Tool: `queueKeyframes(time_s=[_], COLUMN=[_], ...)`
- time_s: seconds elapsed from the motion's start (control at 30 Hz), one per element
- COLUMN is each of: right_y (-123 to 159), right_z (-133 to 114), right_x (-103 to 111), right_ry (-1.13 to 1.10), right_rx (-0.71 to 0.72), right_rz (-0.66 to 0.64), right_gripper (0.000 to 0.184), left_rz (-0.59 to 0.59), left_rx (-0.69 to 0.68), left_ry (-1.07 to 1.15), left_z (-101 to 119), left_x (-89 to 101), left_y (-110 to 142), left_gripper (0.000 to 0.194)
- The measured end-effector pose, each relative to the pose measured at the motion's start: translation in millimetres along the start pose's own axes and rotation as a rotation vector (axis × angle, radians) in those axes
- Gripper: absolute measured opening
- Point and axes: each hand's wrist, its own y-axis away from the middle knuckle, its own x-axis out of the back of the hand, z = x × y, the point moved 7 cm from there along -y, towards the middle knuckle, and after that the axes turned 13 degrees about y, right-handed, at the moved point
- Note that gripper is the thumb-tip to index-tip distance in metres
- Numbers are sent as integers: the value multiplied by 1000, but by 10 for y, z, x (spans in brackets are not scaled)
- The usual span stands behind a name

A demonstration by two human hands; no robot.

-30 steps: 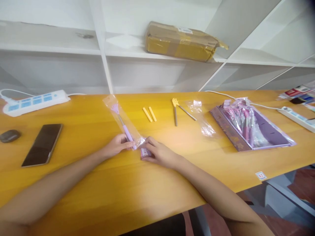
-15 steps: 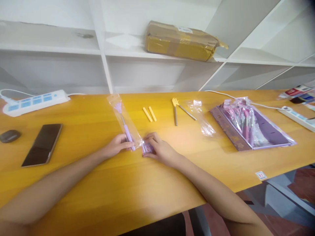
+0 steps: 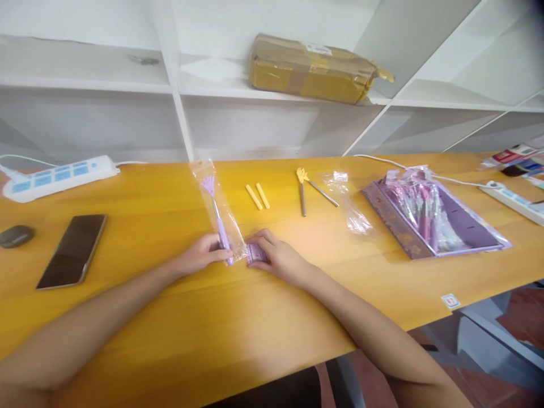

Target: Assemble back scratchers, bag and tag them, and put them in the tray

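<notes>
My left hand [image 3: 204,254] is closed on the handle end of a purple back scratcher [image 3: 221,229], gripping it through a clear plastic bag [image 3: 232,218]. The scratcher has a claw-shaped head and a short metal rod, and it points away from me. Just to the right, my right hand [image 3: 283,258] pinches a small purple printed card [image 3: 256,253] beside the bag's lower end. Whether the card touches the bag I cannot tell. Beyond my hands lie two yellow handle tubes [image 3: 259,196] and two metal rods with yellow claw heads [image 3: 302,192].
An empty-looking clear bag [image 3: 351,207] lies right of the rods. Farther right is a purple display box [image 3: 467,226] with several bagged scratchers. A phone [image 3: 72,251], a dark case [image 3: 17,236] and a power strip [image 3: 63,178] sit left. A taped parcel [image 3: 312,71] rests on the shelf.
The bagged back scratcher has swung slightly, its claw head shifting a little to the right. My right hand keeps the purple card in nearly the same spot.
</notes>
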Motion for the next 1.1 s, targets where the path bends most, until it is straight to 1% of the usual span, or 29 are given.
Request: queueKeyframes(time_s=[0.17, 0.3, 0.37, 0.43, 0.5, 0.6, 0.67, 0.77, 0.83, 0.97, 1.03, 1.1], right_y=[-6, -12, -17, -19, -15, -3, -1, -14, -25, -36, -30, -20], right_z=[31, 89, 116, 158, 209, 263, 290, 330, 341, 310, 289, 281], right_x=[13, 26, 27, 12, -31, -127, -154, -138, -124, -91, -79, -74], right_ry=[-74, -168, -250, -340, -457, -678, -773, -819, -832, -822, -807, -796], right_rx=[-4, -62, -100, -171, -265, -380, -415, -426, -422, -382, -361, -351], right_rz=[40, 145, 191, 207, 180, 89, 61, 75, 78, 66, 57, 55], right_gripper=[52, 46, 40, 36, 37, 48, 53, 54, 53, 45, 40, 36], left_rz=[-31, -88, -76, -50, -39, -49, -58, -53, -34, -31, -1, 41], left_rx=[-24, -7, 6, 14, 20, 27, 31, 31, 6, -55, -44, -26], left_ry=[-33, -22, -3, 12, 20, 25, 33, 48, 70, 105, 112, 130], left_z=[-1, -24, -39, -50, -58, -63, -68, -87, -91, -73, -73, -72], left_x=[0, -18, -4, 16, 25, 21, 16, 20, 35, 40, 53, 70], left_y=[1, 15, 17, 15, 11, 9, 11, 15, 17, 30, 43, 57], left_gripper=[23, 22, 21, 20, 20, 19, 18, 19, 29, 58, 65, 67])
